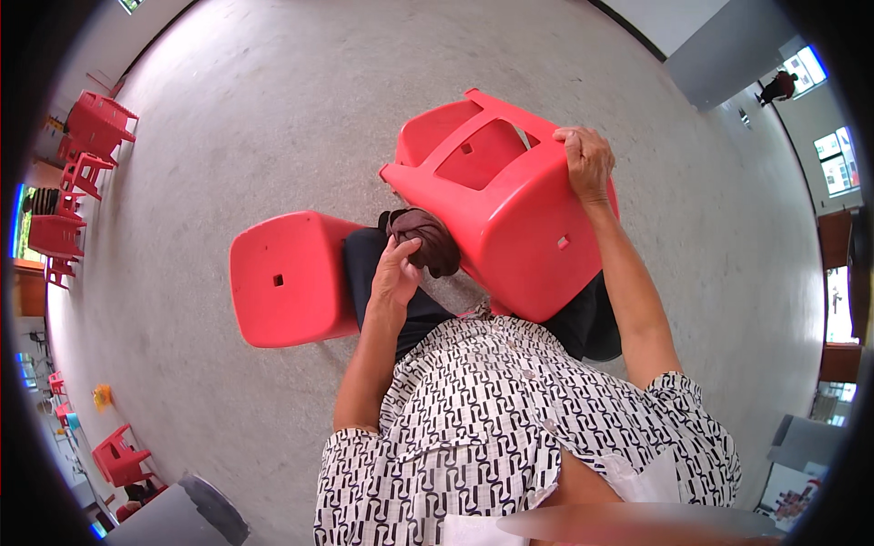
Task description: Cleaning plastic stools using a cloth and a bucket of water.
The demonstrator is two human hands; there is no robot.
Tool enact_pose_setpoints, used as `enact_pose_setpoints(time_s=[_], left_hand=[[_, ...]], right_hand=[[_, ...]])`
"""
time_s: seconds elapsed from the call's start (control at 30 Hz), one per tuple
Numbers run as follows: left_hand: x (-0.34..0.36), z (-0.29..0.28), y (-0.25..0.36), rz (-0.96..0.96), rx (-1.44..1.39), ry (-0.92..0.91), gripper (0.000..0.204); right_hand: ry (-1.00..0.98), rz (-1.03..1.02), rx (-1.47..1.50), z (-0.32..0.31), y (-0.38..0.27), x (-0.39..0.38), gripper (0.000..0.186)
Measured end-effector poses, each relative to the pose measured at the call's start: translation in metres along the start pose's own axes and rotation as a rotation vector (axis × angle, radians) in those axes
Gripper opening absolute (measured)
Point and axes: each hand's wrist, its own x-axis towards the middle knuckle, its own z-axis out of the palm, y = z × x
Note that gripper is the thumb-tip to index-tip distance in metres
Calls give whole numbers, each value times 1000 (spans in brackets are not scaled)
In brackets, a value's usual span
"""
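1. The white shirt (510,409) has curvy black marks all over it, like a pattern.
2. At the lower right edge is a white sheet (790,491) with dark red marks, too small to read.
3. The tipped red stool (537,241) is in front of the person, over the right leg. Its seat, with a little square hole, faces down and to the right. Its legs point up and away.
4. The right hand (590,164) grips the tipped red stool, with its fingers bent over the top edge.
5. The left hand (398,271) pinches a bunched brown cloth (428,241). Some of its fingers are hidden. The cloth is right next to the tipped red stool, but I cannot tell if they touch.
6. A second red stool (287,282) stands upright just beside the left leg, so that side is blocked.
7. More red stools (96,123) are by the wall on the far left, well apart. Another red chair-like seat (120,457) and a yellow thing (102,396) are lower down.
8. A grey panel (728,55) stands at the upper right. Far off near it is another person (778,87) in dark clothes.
9. The floor (228,146) is grey.
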Motion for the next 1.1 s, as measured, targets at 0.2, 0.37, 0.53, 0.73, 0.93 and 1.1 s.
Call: enact_pose_setpoints(time_s=[0.2,0.37,0.53,0.73,0.93,1.1], left_hand=[[11,17,31,26,-40,186,49],[62,22,25,192,228,282,62],[125,3,-4,293,693,309,74],[196,-69,-12,212,889,446,46],[218,-73,-15,121,1004,281,58],[214,-79,-4,77,1126,192,72]], right_hand=[[4,-17,-36,-5,5,-1,33],[-12,-39,-41,-12,-7,-1,33],[-1,-71,-54,-27,-13,-7,32],[4,-103,-59,-36,-39,-10,31],[0,-90,-85,-48,-40,-14,32],[9,-82,-63,-49,-50,-12,32]])
